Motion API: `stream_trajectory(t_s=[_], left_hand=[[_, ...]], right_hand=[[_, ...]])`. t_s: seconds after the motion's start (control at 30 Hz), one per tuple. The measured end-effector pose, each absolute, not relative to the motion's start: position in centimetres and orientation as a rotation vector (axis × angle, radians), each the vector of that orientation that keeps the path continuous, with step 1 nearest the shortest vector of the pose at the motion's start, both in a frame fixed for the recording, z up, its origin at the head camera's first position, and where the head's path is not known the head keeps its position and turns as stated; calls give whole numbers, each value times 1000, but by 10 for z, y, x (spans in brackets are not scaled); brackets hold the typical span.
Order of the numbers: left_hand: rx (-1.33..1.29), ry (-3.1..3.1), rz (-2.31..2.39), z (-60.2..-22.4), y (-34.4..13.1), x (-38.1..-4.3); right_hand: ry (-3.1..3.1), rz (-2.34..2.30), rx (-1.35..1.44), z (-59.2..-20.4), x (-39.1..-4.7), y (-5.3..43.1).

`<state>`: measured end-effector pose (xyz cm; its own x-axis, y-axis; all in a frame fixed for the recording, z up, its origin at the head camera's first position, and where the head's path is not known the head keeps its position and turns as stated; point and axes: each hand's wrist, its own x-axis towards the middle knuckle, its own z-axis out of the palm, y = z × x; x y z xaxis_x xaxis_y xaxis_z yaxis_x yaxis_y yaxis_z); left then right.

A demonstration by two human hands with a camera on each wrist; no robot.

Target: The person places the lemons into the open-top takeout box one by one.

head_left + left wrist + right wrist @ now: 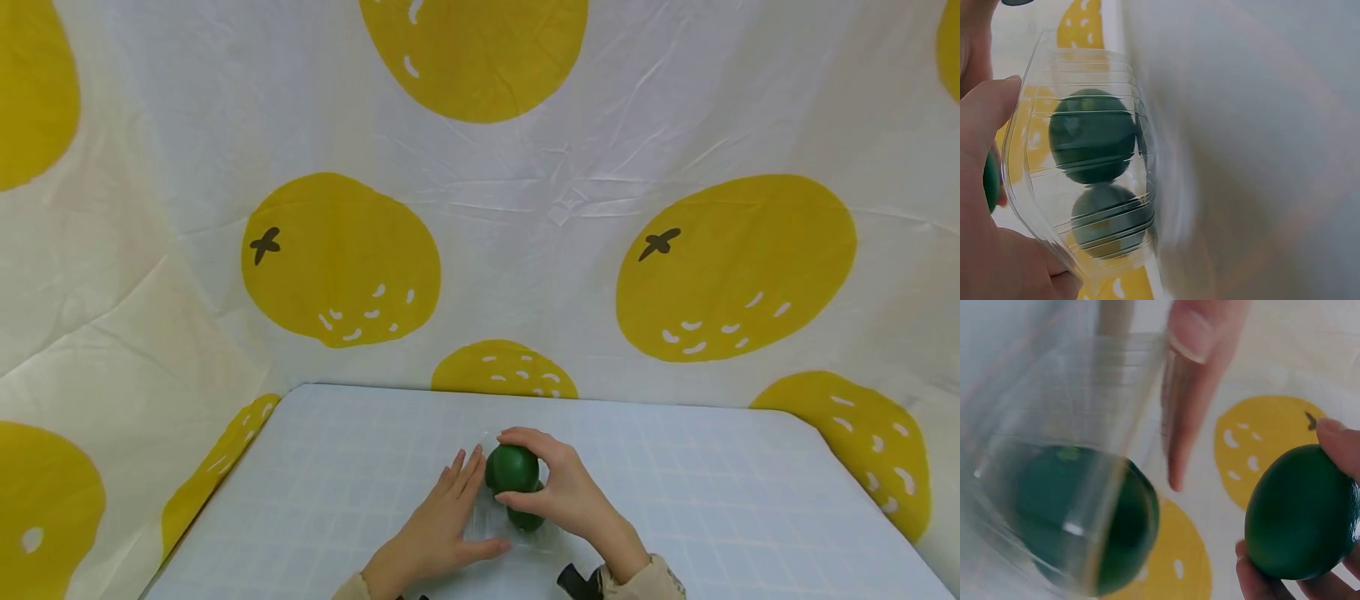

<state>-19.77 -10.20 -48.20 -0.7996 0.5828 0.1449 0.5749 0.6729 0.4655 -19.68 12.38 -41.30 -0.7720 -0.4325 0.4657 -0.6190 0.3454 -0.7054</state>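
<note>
My right hand (558, 483) holds a smooth, dark green, lime-like fruit (512, 469) between thumb and fingers, above a clear plastic box (480, 525). In the right wrist view, this held fruit (1300, 515) looks egg-shaped and stands apart from the box. Another green fruit (525, 520) lies in the box, partly hidden by the right hand. Through the box's ribbed wall, the left wrist view shows two green shapes, an upper fruit (1092, 136) and a lower fruit (1112, 220). Along the box's left side rests my left hand (442, 521), fingers straight and thumb spread along the near side.
A pale checked cloth covers the table (712, 492). Behind it and at the left hangs a white curtain (525, 275) printed with large yellow fruit. A black object (577, 581), partly cut off, shows at the right wrist.
</note>
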Motion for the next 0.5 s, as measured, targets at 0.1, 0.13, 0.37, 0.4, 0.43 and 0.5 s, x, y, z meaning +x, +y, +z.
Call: stream_trajectory(t_s=[0.1,0.13,0.37,0.4,0.43,0.5], left_hand=[[970,2861,770,-481,-101,-197],[965,2861,767,-480,-101,-197],[954,2874,755,-479,-100,-196],[953,2874,760,-479,-100,-196],[952,2875,765,-480,-100,-196],[947,2872,787,-480,-101,-196]], right_hand=[[-2446,1446,978,-423,-197,122],[-2464,1455,973,-427,-197,122],[-2599,1375,945,-445,-198,120],[-2609,1370,950,-448,-199,119],[-2618,1362,955,-450,-199,119],[-2624,1341,974,-454,-200,117]])
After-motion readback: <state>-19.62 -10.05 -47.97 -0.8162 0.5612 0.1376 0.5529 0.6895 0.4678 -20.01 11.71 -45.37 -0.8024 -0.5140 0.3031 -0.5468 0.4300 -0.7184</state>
